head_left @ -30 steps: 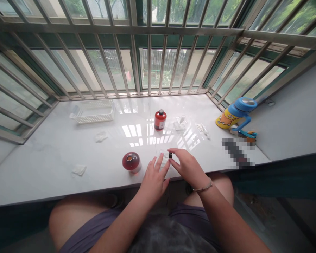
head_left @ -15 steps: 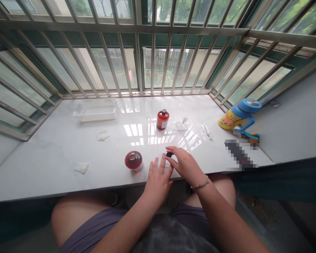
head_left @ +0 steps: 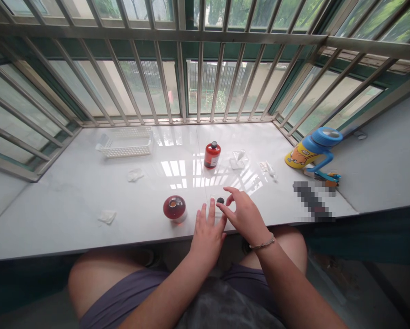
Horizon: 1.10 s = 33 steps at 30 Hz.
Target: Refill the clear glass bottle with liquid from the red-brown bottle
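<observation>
My left hand [head_left: 208,230] lies flat with fingers stretched out on the near edge of the white sill, touching a small clear dish [head_left: 217,204]. A small black cap [head_left: 220,200] rests in that dish. My right hand [head_left: 243,214] hovers just right of the cap, fingers apart and holding nothing. An open round bottle of dark red liquid [head_left: 174,208] stands left of my left hand.
A capped red bottle [head_left: 212,155] stands mid-sill with a clear dish [head_left: 238,160] to its right. A white basket [head_left: 126,142] sits back left. White wads [head_left: 135,174] [head_left: 107,216] lie on the left. A blue and yellow cup [head_left: 312,148] stands at the right. Window bars close off the back.
My right hand has set the black cap down in the clear dish and opened its fingers. My left hand stays flat by the dish.
</observation>
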Tool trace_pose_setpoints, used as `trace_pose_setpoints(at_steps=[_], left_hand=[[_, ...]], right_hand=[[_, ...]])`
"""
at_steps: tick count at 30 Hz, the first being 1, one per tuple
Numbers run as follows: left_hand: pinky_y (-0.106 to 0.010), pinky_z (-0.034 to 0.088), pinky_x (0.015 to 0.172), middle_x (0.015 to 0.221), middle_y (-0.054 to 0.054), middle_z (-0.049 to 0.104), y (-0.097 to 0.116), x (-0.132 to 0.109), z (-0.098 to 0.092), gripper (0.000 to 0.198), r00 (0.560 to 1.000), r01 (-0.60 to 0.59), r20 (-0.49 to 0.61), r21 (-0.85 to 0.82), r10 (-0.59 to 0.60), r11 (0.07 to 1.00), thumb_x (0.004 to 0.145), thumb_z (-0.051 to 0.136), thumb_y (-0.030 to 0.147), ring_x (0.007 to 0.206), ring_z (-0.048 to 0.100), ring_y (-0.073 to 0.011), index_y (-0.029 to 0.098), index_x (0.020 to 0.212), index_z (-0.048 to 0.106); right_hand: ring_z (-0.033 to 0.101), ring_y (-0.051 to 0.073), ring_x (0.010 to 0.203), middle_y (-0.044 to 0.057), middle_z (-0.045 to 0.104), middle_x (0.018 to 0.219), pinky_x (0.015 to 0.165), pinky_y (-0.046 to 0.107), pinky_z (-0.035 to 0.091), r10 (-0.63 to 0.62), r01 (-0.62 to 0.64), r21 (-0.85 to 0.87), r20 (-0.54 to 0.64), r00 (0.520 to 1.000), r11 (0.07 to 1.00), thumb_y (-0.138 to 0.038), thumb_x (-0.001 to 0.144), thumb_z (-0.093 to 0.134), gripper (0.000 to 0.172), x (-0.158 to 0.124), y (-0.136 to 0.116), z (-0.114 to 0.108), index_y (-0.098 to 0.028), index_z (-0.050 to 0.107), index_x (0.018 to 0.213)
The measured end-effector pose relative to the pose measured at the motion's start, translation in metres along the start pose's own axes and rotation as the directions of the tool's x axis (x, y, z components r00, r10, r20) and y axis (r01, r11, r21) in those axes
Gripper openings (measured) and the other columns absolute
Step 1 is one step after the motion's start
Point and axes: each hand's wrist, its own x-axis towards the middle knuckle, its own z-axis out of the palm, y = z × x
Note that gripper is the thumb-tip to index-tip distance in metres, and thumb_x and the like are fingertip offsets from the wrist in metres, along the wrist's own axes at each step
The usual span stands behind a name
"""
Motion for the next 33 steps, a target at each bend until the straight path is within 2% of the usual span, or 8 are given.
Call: trace_pose_setpoints(at_steps=[2,6,11,15,19,24,29,33], left_hand=[[-0.065,0.044,0.125,0.184,-0.020,0.012,0.001,0.000,-0.001,0.103,1.000,-0.002,0.001,0.005,0.002,1.000,0.087,0.088,0.031,0.161,0.037,-0.0474,0.031,0.172,0.030],[-0.065,0.045,0.124,0.183,-0.020,0.013,0.000,0.000,-0.001,0.107,1.000,-0.008,0.004,0.006,0.007,1.000,0.088,0.087,0.031,0.160,0.038,-0.0469,0.031,0.174,0.024],[-0.065,0.045,0.124,0.183,-0.021,0.015,0.000,0.000,0.000,0.108,1.000,-0.009,0.006,0.006,0.009,1.000,0.088,0.088,0.030,0.160,0.038,-0.0467,0.033,0.174,0.023],[-0.065,0.045,0.125,0.183,-0.021,0.016,0.000,-0.001,0.000,0.107,1.000,-0.008,0.001,0.011,0.008,1.000,0.088,0.087,0.030,0.160,0.038,-0.0460,0.031,0.174,0.024],[-0.064,0.045,0.125,0.183,-0.020,0.018,0.001,0.000,0.001,0.103,1.000,0.004,0.001,0.018,-0.004,1.000,0.089,0.086,0.031,0.160,0.039,-0.0450,0.031,0.174,0.026],[-0.063,0.044,0.125,0.182,-0.020,0.019,0.001,0.000,0.003,0.097,1.000,-0.003,-0.010,0.041,0.004,0.999,0.092,0.083,0.030,0.158,0.044,-0.0440,0.030,0.173,0.029],[-0.063,0.046,0.125,0.181,-0.021,0.024,0.004,-0.001,0.006,0.087,1.000,0.013,-0.011,0.049,-0.013,0.999,0.091,0.083,0.029,0.157,0.045,-0.0434,0.028,0.168,0.040],[-0.063,0.045,0.126,0.179,-0.023,0.027,0.010,-0.003,0.013,0.085,0.997,0.042,-0.061,0.062,-0.038,0.997,0.096,0.077,0.028,0.159,0.043,-0.0430,0.024,0.170,0.036]], right_hand=[[0.070,0.031,0.103,0.009,0.074,0.103,0.095,0.050,0.059,0.045,-0.044,0.023,-0.041,0.998,0.999,-0.049,0.106,0.064,0.043,-0.003,-0.001,-0.002,-0.024,0.058,0.140],[0.067,0.029,0.126,0.012,0.072,0.131,0.109,0.050,0.055,0.061,-0.060,0.201,0.000,0.998,0.978,-0.049,0.111,0.052,0.043,-0.008,-0.003,-0.002,-0.026,0.049,0.147],[0.069,0.030,0.105,0.011,0.072,0.108,0.098,0.051,0.057,0.193,-0.182,0.144,-0.065,0.979,0.973,-0.056,0.110,0.049,0.040,-0.012,-0.002,0.000,-0.023,0.056,0.132],[0.065,0.030,0.125,0.013,0.071,0.130,0.111,0.054,0.053,0.122,-0.120,0.211,0.002,0.992,0.970,-0.052,0.110,0.050,0.042,-0.013,-0.003,0.002,-0.026,0.049,0.143],[0.066,0.033,0.116,0.013,0.070,0.116,0.104,0.055,0.056,0.155,-0.148,0.133,-0.042,0.987,0.980,-0.049,0.106,0.057,0.041,-0.014,-0.006,0.005,-0.024,0.053,0.138],[0.062,0.031,0.129,0.011,0.069,0.133,0.113,0.053,0.053,0.071,-0.073,0.142,0.015,0.997,0.987,-0.034,0.101,0.066,0.052,-0.011,-0.007,0.008,-0.027,0.047,0.148],[0.065,0.031,0.113,0.009,0.074,0.117,0.100,0.051,0.058,0.045,-0.046,0.063,0.022,0.999,0.997,-0.023,0.101,0.064,0.041,-0.003,-0.008,0.011,-0.027,0.054,0.140],[0.063,0.033,0.103,0.011,0.073,0.107,0.090,0.050,0.059,-0.005,0.003,-0.044,-0.038,0.999,0.999,-0.024,0.102,0.064,0.024,0.000,-0.013,0.014,-0.026,0.058,0.125]])
